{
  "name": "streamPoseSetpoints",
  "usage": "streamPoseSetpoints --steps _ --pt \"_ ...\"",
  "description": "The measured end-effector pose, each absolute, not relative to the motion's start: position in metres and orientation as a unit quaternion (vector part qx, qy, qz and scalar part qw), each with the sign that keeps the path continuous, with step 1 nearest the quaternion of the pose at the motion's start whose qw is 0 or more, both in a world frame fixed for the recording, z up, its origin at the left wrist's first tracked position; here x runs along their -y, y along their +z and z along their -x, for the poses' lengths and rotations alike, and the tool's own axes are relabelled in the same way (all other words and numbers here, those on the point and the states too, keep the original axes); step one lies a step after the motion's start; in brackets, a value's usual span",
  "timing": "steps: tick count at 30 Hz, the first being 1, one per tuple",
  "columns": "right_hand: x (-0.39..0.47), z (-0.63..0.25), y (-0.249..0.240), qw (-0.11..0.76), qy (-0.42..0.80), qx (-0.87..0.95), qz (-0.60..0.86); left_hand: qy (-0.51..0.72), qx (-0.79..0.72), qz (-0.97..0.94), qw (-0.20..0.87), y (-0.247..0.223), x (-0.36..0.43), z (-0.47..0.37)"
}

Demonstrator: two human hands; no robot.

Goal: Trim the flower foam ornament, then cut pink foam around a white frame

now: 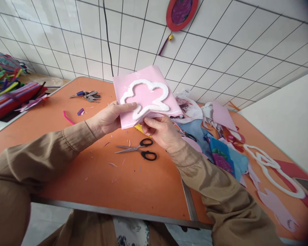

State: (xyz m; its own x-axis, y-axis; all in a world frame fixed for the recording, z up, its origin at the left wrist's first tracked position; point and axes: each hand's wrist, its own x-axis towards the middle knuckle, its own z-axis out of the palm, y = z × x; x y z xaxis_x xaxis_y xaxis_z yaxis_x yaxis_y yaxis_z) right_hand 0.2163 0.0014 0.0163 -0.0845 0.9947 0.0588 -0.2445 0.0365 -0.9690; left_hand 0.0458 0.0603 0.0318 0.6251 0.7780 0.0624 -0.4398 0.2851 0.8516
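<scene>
Both hands hold a pink sheet [123,89] up above the table, tilted toward me. A white fish- or flower-shaped foam outline [164,92] lies against its face. My left hand [109,118] grips the sheet's left edge, its thumb pressed on the outline. At the lower edge, my right hand [164,131] pinches the sheet and the outline's rim between thumb and fingers. Below the hands, black-handled scissors [137,148] lie on the table with their blades slightly apart. A bit of something yellow [139,128] shows behind the sheet.
The orange table [92,177] carries paper scraps. Keys [91,96] lie at the back left, near a bundle of pipe cleaners [17,99]. To the right are a plastic bag [192,109], printed blue fabric [222,157], white cut-out outlines [274,171] and a pink cut-out [277,208].
</scene>
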Motion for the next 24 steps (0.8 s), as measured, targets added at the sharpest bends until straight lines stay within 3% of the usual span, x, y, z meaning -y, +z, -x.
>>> streamPoseSetpoints --steps 19,24 --pt "-0.003 -0.217 0.014 0.540 0.571 0.478 0.391 0.382 -0.206 -0.461 0.774 0.032 -0.059 -0.045" --pt "-0.006 -0.228 0.019 0.436 0.552 0.546 0.455 0.457 -0.236 -0.472 0.716 0.037 -0.063 -0.043"
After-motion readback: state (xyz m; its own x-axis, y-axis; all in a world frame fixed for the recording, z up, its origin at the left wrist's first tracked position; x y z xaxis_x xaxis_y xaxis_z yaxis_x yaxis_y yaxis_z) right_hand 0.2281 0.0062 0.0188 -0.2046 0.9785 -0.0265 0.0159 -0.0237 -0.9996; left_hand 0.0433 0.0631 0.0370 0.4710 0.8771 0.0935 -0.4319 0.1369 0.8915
